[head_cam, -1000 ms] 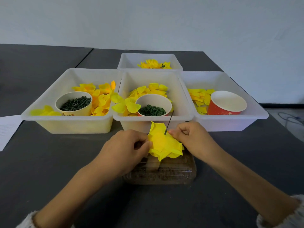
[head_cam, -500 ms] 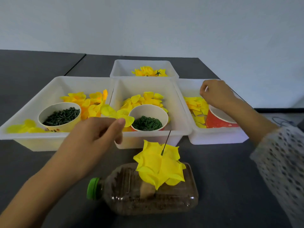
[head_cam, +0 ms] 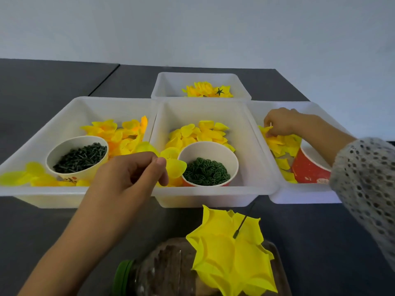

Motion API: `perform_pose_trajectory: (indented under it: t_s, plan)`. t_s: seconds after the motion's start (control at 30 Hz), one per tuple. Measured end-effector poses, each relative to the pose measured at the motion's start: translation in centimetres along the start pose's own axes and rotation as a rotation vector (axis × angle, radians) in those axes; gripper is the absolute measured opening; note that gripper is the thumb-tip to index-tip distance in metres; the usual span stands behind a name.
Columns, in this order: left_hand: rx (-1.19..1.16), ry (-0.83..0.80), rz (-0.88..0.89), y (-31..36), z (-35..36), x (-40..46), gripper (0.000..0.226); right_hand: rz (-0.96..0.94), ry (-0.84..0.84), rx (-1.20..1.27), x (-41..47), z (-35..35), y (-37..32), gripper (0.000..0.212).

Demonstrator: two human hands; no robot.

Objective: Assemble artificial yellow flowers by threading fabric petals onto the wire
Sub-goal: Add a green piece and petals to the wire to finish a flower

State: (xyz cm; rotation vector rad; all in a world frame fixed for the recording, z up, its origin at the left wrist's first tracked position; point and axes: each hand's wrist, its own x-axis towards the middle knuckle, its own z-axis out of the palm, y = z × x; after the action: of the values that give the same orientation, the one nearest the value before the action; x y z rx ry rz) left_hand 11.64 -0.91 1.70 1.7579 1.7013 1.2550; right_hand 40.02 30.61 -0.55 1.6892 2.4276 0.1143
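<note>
The right hand [head_cam: 282, 122] pinches yellow petals [head_cam: 277, 142] in the bin beneath it; the left hand [head_cam: 130, 178] hovers loosely curled, holding nothing, ahead of the threaded flower [head_cam: 230, 257].

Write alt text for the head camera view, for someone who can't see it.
A person's right hand pinches a yellow petal in the right-hand white tray, while the left hand hovers, loosely curled, over the two other front trays. In front, a half-built yellow flower sits on a wire above a lying bottle.
</note>
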Motion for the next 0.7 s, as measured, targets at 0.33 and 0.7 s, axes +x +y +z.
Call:
perform_pose_trajectory:
  t_s: [0.33, 0.7]
  plan:
    - [-0.1, -0.001, 0.036, 2.4, -1.1, -1.4, 0.04, 0.023, 0.345, 0.386, -6.9, -7.0, 0.5, 0.024]
    - [-0.119, -0.124, -0.016, 6.6, 0.1, -2.7, 0.059, -0.466, -0.269, 1.537, -23.9, -12.1, -8.4, 0.031]
